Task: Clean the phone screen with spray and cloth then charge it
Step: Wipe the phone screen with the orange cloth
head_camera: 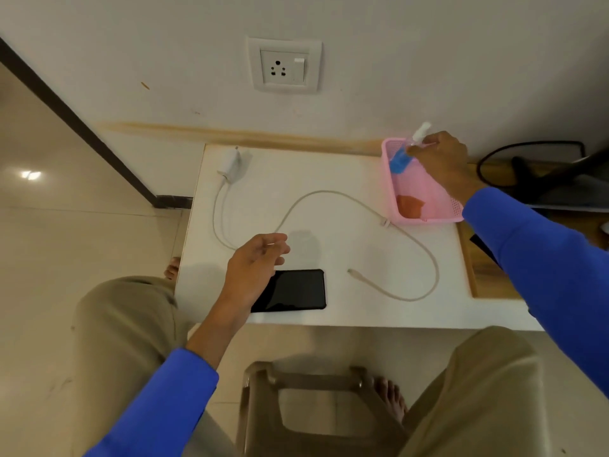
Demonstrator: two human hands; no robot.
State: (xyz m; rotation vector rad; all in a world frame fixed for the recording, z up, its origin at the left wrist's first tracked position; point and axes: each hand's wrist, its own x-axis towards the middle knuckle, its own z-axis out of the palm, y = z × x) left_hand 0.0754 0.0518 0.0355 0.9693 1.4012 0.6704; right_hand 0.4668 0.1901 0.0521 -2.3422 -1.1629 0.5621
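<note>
A black phone (293,290) lies screen up near the front edge of the white table (329,199). My left hand (253,265) hovers above its left end, fingers apart, holding nothing. My right hand (438,159) grips a spray bottle (403,153) with blue liquid and a white nozzle, tilted over the far end of the pink basket (428,220). An orange cloth (410,206) lies in the basket's near end. A white charger adapter (230,164) rests at the table's far left, its cable (329,194) looping across to a free plug end (354,273) right of the phone.
A wall socket with switch (285,65) sits on the wall above the table. A wooden surface (487,275) adjoins the table on the right, with a black chair base (534,169) beyond. A plastic stool (313,407) stands between my knees.
</note>
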